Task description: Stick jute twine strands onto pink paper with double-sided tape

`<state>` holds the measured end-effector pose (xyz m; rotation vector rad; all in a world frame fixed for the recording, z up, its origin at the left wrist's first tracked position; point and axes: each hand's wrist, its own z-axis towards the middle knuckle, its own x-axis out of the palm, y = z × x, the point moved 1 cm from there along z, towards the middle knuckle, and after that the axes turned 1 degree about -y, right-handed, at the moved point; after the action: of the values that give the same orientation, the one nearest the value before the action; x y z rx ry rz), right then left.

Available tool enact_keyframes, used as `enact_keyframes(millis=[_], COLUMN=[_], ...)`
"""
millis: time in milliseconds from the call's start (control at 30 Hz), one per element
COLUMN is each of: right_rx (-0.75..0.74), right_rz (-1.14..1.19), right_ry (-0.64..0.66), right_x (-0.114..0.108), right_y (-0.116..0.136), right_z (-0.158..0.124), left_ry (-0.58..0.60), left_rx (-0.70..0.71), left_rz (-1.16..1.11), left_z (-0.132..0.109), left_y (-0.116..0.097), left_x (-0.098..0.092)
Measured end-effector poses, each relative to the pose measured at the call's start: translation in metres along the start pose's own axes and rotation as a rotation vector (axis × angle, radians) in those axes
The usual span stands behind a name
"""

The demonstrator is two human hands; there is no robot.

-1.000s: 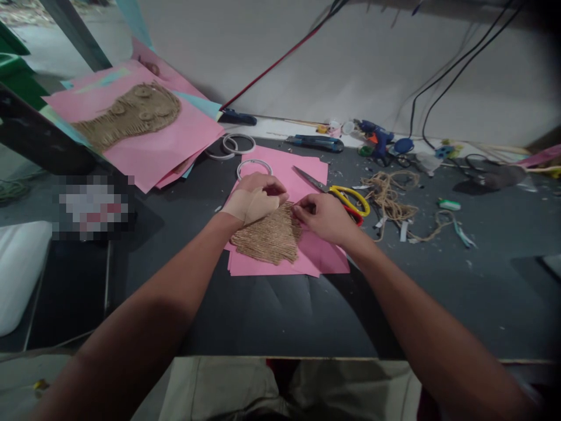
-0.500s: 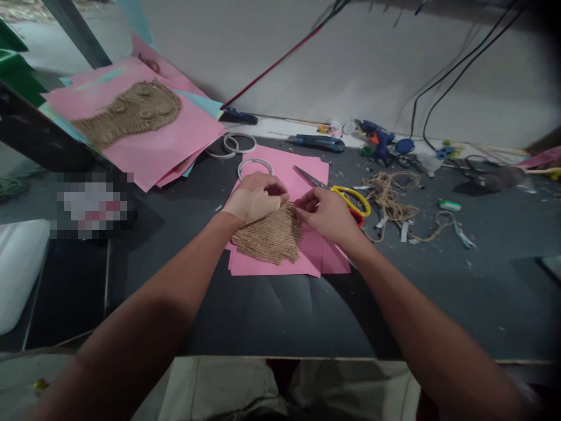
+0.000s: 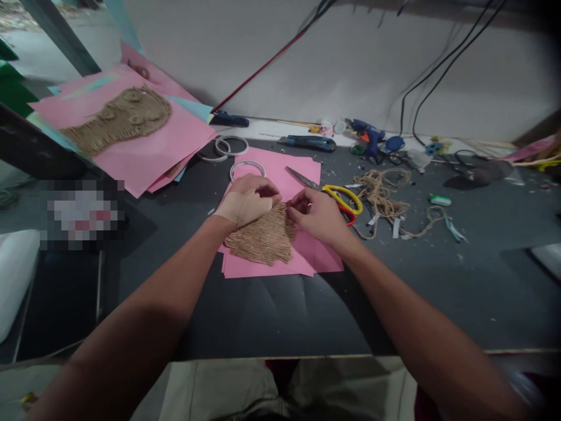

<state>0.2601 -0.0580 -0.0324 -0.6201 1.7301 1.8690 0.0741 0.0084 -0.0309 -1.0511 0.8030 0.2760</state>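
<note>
Twine panel [image 3: 260, 242], brown, tight parallel rows, stepped lower edge, lying flat on pink sheets [image 3: 245, 270] at mid tabletop [image 3: 272, 321]. Left hand [image 3: 252, 196], with a beige wrap over its back and wrist, rests across the panel's upper left; fingers curled over, can't tell if they grip anything. Right hand [image 3: 313, 213] sits at the upper right edge, thumb and index fingertips close together by the panel; too small to tell whether a strand is between them. Both hands near each other, apart. Scissors [image 3: 302, 177] just beyond the right hand, blade end on the pink sheets, yellow and red handles reaching off to the right, partly hidden by that hand. White ring [image 3: 248, 162] just beyond the left hand, two more farther back, overlapping. Loose twine [image 3: 388, 199] tangled right of the scissors, white tags among it; small green-and-white item [image 3: 439, 200] to its right. Blue utility knife [image 3: 309, 142] behind the pink sheets, blue glue gun [image 3: 370, 134] to its right near the wall [image 3: 350, 70]. Back left: stack of pink and light blue paper [image 3: 162, 158], larger twine piece [image 3: 127, 114] with coiled rounds on top. Red cable and black cables run up against the wall.
</note>
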Motion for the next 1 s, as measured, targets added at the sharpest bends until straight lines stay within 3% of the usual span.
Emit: enact_keyframes(millis=[467,700,1000], right_rx=[-0.038,-0.224,-0.350], right_rz=[-0.066,-0.102,-0.237], right_ry=[-0.019,0.090,0.109], right_x=[-0.001,-0.008,-0.011], right_y=[0.001,-0.005,-0.003], right_z=[-0.006,-0.007,-0.007], left_ry=[0.021,0.038,0.016], left_rx=[0.021,0.016,0.065], left_rz=[0.063,0.094,0.089], left_z=[0.001,0.002,0.001], left_y=[-0.001,0.001,0.006], left_x=[-0.001,-0.001,0.001])
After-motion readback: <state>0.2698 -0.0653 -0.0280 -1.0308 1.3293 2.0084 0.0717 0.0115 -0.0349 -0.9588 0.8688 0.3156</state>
